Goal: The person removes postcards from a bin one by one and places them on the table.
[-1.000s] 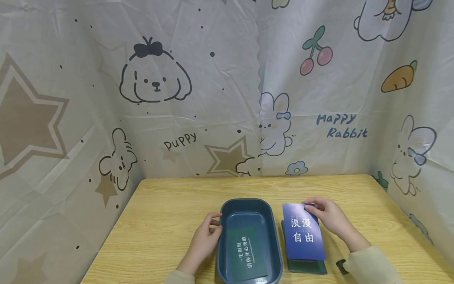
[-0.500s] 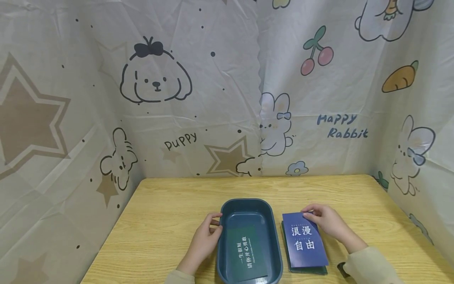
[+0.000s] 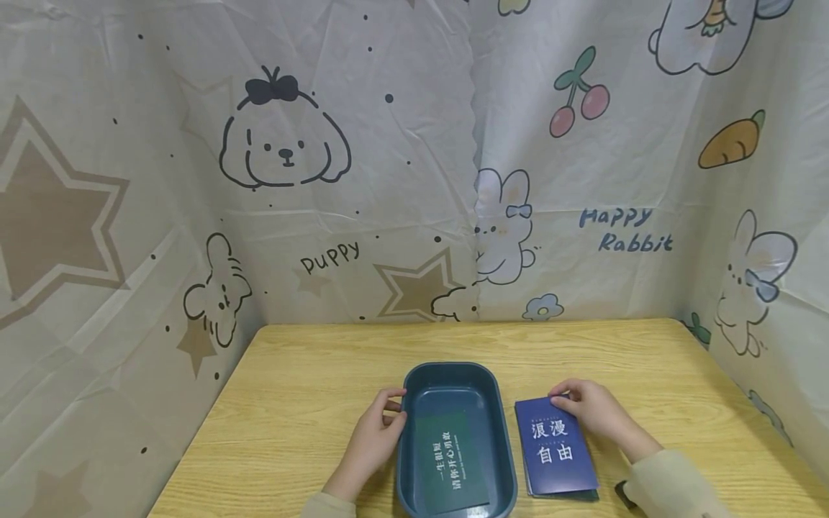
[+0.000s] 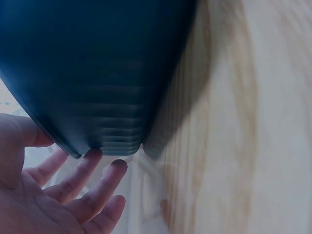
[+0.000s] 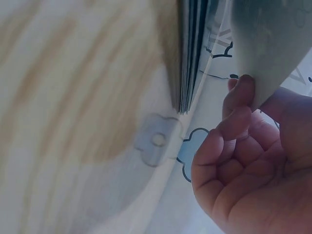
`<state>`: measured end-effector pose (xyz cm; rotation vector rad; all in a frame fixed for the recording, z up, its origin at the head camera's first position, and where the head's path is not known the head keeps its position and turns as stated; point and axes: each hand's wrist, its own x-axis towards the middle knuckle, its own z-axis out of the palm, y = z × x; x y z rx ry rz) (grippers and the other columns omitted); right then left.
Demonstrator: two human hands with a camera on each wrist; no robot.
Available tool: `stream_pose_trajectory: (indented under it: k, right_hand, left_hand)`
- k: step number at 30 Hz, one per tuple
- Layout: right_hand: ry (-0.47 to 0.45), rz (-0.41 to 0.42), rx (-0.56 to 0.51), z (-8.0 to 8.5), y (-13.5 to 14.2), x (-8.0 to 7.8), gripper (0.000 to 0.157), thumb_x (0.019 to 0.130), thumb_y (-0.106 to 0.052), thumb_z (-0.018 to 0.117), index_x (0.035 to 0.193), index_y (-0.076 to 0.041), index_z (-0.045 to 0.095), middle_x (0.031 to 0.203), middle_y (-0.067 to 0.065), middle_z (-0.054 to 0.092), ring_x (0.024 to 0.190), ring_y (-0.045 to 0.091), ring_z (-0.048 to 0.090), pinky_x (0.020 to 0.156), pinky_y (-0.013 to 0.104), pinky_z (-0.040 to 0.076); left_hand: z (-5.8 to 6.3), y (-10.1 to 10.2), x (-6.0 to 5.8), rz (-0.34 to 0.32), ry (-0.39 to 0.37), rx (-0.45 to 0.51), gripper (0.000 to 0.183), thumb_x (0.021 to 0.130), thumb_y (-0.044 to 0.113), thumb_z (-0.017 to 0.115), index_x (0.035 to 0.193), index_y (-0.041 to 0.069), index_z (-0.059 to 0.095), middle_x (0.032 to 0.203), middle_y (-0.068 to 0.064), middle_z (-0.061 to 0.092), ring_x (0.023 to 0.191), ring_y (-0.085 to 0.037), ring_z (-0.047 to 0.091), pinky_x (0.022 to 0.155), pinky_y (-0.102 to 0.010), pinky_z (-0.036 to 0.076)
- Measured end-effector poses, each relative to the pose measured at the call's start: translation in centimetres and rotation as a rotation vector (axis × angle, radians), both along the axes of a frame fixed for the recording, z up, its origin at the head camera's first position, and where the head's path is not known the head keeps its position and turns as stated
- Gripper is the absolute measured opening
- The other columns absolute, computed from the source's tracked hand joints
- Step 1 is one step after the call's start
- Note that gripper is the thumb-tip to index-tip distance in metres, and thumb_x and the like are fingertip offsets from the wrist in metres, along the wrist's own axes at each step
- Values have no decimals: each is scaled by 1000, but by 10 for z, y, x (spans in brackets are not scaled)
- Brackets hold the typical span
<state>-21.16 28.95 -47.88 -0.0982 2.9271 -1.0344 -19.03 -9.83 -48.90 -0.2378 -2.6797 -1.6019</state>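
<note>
A blue card (image 3: 557,460) with white Chinese characters lies over a green stack right of the tray. My right hand (image 3: 592,410) pinches its far right corner between thumb and fingers. In the right wrist view, the card's pale underside (image 5: 265,58) stands apart from a stack of thin layers (image 5: 190,53), and my right hand (image 5: 248,161) holds its corner. My left hand (image 3: 372,442) rests its fingertips on the left rim of a dark blue-green tray (image 3: 508,446). In the left wrist view, my left hand's fingers (image 4: 105,187) are spread against the tray's outer wall (image 4: 97,73).
A green card (image 3: 447,460) with white characters lies flat in the tray's near half. The wooden table (image 3: 311,374) extends back to a patterned cloth (image 3: 363,180), which hangs behind and on both sides. A dark object (image 3: 624,493) shows beside the right sleeve.
My right hand has drawn the blue card toward me and down over the green stack, which now shows only as a thin edge. The left hand and tray have stayed put.
</note>
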Motion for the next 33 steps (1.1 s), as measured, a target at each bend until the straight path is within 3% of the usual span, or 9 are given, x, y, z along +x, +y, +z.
stream_pose_trajectory:
  k: [3, 6, 13, 20, 33]
  right_hand:
    - [5, -1, 25, -1, 0, -1, 14, 99, -19, 69, 107, -9, 75, 104, 7, 74, 95, 22, 65, 89, 53, 54]
    - [1, -3, 43, -1, -1, -1, 14, 98, -19, 69, 107, -9, 76, 98, 4, 72, 90, 20, 61, 83, 46, 53]
    - [-7, -12, 46, -1, -3, 0, 14, 97, -16, 71, 106, -7, 75, 78, 2, 56, 74, 18, 49, 67, 32, 39]
    - [-1, -25, 79, -1, -6, 1, 13, 96, -17, 72, 105, -7, 72, 75, 1, 55, 69, 17, 49, 62, 28, 39]
    - [67, -5, 190, -1, -9, 1, 12, 91, -18, 77, 94, -9, 71, 79, -1, 62, 72, 15, 53, 65, 32, 46]
  left_hand:
    - [0, 0, 0, 2, -1, 0, 36, 100, 10, 59, 136, 9, 58, 115, -16, 67, 96, -25, 70, 77, -37, 59]
    - [-1, 0, 0, 4, -1, -1, 36, 100, 10, 59, 136, 9, 58, 114, -15, 67, 96, -25, 70, 77, -36, 58]
    - [-1, -1, 0, 1, 0, 3, 36, 100, 9, 59, 136, 9, 58, 114, -16, 67, 95, -25, 69, 76, -36, 58]
    - [-1, -1, 0, -1, -3, 3, 36, 100, 9, 59, 136, 9, 58, 114, -15, 67, 95, -24, 70, 76, -36, 58]
    - [-1, 0, 0, -3, -2, 13, 36, 100, 9, 59, 136, 9, 58, 114, -16, 66, 94, -24, 69, 76, -36, 58]
